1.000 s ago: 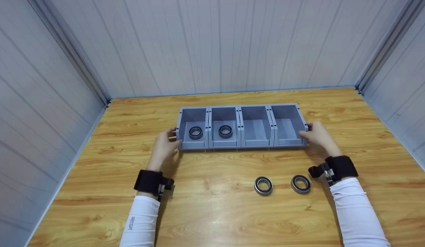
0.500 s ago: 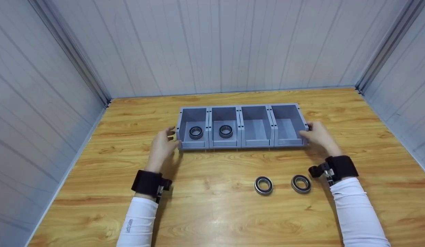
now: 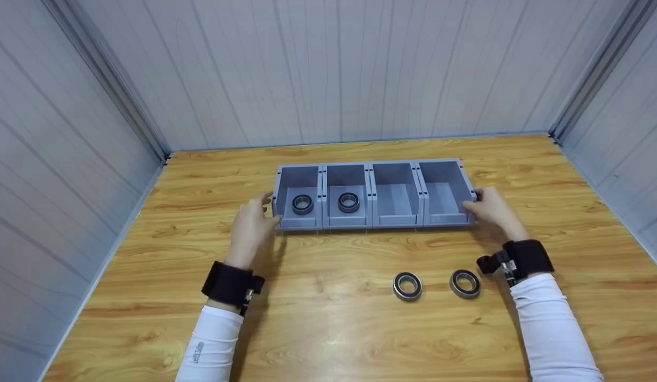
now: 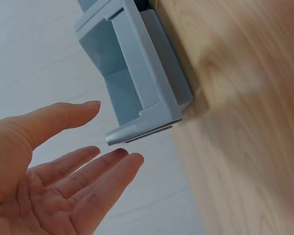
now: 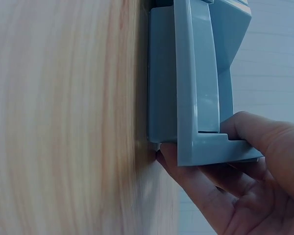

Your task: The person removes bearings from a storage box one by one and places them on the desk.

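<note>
A row of several joined grey storage bins stands on the wooden table. One ball bearing lies in the leftmost bin, and another bearing in the bin beside it. At the row's left end, my left hand has its thumb and fingers spread around the end wall. The left wrist view shows this hand apart from the wall. My right hand grips the right end wall; in the right wrist view its thumb goes over the wall into the bin, fingers outside and beneath.
Two more bearings, a left one and a right one, lie on the wooden table in front of the bins. A white panel wall rises behind, with side walls left and right.
My left hand has loosened from the bin's end wall and shifted slightly left, its fingers spreading. My right hand, the bins and the bearings stay in place.
</note>
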